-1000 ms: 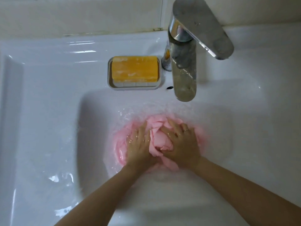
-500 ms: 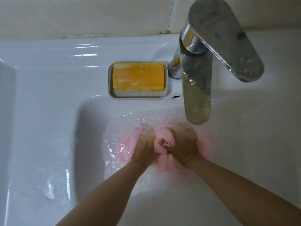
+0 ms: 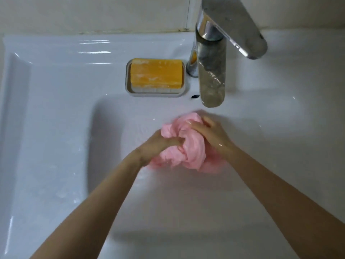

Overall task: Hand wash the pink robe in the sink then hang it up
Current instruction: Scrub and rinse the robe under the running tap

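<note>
Here the robe (image 3: 190, 146) is a wet bunch in the middle of the sink (image 3: 56, 128), just near of the tap (image 3: 211, 81). The left hand (image 3: 158, 144) and the right hand (image 3: 211, 133) both grip its folds. It looks soft, slippery and probably heavy with water, so better to gather it whole.

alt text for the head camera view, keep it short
The left hand and right hand grip a bunched pink robe in a white sink, just in front of a chrome tap. An orange soap bar sits in a grey dish left of the tap.
</note>
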{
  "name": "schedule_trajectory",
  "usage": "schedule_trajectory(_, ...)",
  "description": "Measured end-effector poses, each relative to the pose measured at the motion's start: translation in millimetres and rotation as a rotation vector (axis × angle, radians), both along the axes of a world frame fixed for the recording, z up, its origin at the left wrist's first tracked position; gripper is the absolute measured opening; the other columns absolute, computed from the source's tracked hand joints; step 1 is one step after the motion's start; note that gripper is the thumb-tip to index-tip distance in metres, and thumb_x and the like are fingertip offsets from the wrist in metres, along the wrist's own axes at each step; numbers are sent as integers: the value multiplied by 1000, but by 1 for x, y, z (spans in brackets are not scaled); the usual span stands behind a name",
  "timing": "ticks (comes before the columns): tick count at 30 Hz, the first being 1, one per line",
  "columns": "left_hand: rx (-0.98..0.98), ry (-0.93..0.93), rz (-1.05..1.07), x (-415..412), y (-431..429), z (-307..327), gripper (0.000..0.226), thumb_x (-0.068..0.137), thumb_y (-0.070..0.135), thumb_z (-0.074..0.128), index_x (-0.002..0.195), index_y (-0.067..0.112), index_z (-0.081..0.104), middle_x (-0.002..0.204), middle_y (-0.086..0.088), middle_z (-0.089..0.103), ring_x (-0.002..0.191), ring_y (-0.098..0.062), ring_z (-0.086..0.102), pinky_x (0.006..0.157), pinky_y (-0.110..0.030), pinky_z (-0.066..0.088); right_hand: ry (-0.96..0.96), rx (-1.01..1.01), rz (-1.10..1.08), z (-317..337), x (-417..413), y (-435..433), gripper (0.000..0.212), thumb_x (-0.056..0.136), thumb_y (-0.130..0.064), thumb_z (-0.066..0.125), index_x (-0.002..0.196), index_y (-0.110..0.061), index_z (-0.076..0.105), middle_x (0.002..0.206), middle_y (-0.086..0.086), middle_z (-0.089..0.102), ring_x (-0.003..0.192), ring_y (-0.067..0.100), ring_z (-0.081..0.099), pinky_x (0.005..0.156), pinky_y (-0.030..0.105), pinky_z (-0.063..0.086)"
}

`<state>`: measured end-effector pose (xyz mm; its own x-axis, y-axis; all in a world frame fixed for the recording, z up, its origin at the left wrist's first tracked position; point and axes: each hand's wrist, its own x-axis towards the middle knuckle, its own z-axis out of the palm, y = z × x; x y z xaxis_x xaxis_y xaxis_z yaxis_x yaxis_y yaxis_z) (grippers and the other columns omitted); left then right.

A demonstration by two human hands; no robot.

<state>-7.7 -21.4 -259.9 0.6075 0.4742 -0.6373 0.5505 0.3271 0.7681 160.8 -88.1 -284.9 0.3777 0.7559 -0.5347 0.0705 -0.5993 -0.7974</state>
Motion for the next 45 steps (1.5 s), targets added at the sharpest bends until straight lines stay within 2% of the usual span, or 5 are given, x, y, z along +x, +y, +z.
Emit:
schedule_trajectory(5, -86, -276, 38, -34, -14, 29, 52, 70, 38, 73, 115, 20, 55, 101, 12, 67, 90, -1, 64, 69, -13, 49, 224, 239, 113, 46, 11, -56, 72, 64, -27, 85, 125, -40, 49, 116, -12, 63, 102, 9, 64, 79, 25, 54)
schedule_trajectory(9, 255, -83, 208, -41, -38, 7, 52, 70, 48, 78, 97, 14, 49, 79, 5, 49, 69, -9, 48, 61, -23, 43, -767, 200, 448, 27, -1, -90, 50, 64, -61, 58, 108, -39, 66, 101, -4, 59, 97, 18, 46, 83, 40, 48)
schedule_trajectory(16, 903, 454, -276, -25, -63, -56, 113, 55, 62, 68, 145, 32, 7, 155, -19, 10, 141, -39, 16, 102, -67, 25, -804, 108, 501, -8, -23, -79, 86, 70, -83, 42, 143, -41, 25, 159, 10, 6, 143, 39, 13, 108, 63, 16)
schedule_trajectory(33, 832, 527, -476, 0, -63, -109, 58, 98, 42, 14, 119, 6, 54, 121, -15, 53, 115, -30, 45, 80, -61, 51, -1186, 297, 267, -74, -36, -25, 42, 76, -46, 49, 77, -9, 69, 81, 11, 65, 72, 30, 55, 64, 35, 41)
schedule_trajectory(45, 942, 408, -589, 23, 1, -54, 6, 81, 18, 58, 83, 22, 60, 68, 6, 57, 66, -15, 59, 59, -26, 50, -856, 20, 185, -36, -34, 10, 33, 93, -32, 48, 82, -9, 68, 77, 9, 63, 71, 27, 59, 65, 27, 41)
